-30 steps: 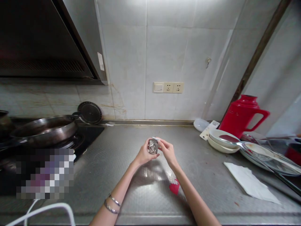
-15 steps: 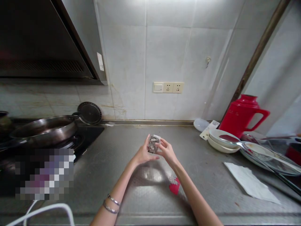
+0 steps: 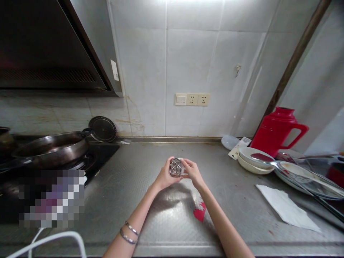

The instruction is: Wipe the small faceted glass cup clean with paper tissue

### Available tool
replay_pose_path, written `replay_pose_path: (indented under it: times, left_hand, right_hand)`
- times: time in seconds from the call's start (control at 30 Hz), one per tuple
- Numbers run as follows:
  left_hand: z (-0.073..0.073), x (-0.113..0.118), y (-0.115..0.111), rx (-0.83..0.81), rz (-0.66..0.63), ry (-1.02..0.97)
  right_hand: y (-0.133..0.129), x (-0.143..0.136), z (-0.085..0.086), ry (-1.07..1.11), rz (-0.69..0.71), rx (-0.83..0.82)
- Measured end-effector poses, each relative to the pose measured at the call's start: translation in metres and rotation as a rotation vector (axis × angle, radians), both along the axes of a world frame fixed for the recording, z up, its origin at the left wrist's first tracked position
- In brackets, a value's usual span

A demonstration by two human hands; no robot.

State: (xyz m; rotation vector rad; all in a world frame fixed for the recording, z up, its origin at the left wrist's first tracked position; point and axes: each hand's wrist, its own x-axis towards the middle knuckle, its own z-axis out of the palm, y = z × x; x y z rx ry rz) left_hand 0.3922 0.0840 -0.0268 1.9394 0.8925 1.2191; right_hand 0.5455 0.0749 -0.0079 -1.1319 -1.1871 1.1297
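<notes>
Over the middle of the steel counter [image 3: 134,179], a small faceted glass container [image 3: 175,167] with crisscross lines on its face is held between my two hands. My left hand [image 3: 165,178] curls around its left side and underside, fingers closed on it. From the right, my right hand [image 3: 192,173] grips its edge with bent fingers, where a whitish piece [image 3: 182,168] shows; whether that is a lid or a bit of tissue I cannot tell. A red patch [image 3: 199,212] lies on the counter beside my right forearm.
At left a steel pan [image 3: 53,148] sits on the black stove. To the right stand a red thermos jug [image 3: 275,130], stacked white bowls [image 3: 254,168] and plates with utensils. A white tissue [image 3: 287,208] lies before them. A white cable [image 3: 61,235] loops at lower left.
The glass container has turned, so a rounder, crisscrossed face now shows. My fingers have closed more tightly around it, and both hands have shifted slightly.
</notes>
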Motion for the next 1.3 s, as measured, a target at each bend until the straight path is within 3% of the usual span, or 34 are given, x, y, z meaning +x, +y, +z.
replay_pose_path:
  times: [0.13,0.2,0.4,0.8,0.97,1.17,1.3]
  left_hand:
    - [-0.001,0.003,-0.002,0.003,0.018,0.009]
    - [-0.002,0.004,-0.002,0.005,0.026,0.0]
    - [-0.004,0.004,-0.001,0.032,-0.007,-0.005]
    - [-0.012,0.006,0.004,0.014,0.051,-0.023]
    - [-0.01,0.005,0.004,0.002,0.062,-0.006]
    - [-0.009,0.006,0.002,0.046,0.027,0.003]
    - [-0.009,0.007,0.001,0.002,0.004,0.006]
  right_hand:
    - [0.005,0.004,0.0,-0.194,-0.264,0.332]
    - [0.003,0.002,0.004,-0.222,-0.315,0.442]
    - [-0.01,-0.008,0.016,-0.2,-0.083,0.506]
    - [-0.023,-0.01,0.017,-0.377,-0.093,0.726]
    - [-0.023,-0.004,0.021,-0.313,-0.019,0.693]
    - [-0.013,-0.005,0.019,-0.171,-0.325,0.459]
    - [-0.013,-0.01,0.015,-0.249,-0.195,0.472]
